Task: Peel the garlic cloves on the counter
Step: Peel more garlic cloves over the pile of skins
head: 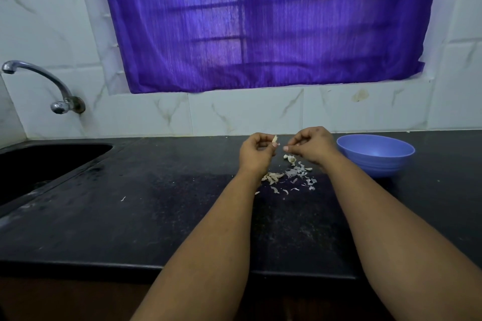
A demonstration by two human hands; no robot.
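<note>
Purple curtain hung over the window at the back, white marbled tiles ran below it, and a dark bench stretched across the front. Far left sat the sink under a curved tap, well apart from the work, so nothing was being rinsed. Moving in, the left hand was raised above the bench with its fingers curled, pinching a garlic clove that poked up at the fingertips, likely held high so the skin could be seen and picked at. Just beside it, the right hand was curled too, thumb and forefinger pressed together; whether a scrap of skin was between them was too small to tell. Beneath the hands lay a small heap of cloves on the bench, close at hand for the next pick, with loose skins scattered just to the right, seemingly dropped where they came off. Furthest right stood a blue bowl, near the right hand, probably waiting for peeled cloves; its inside looked bare.
</note>
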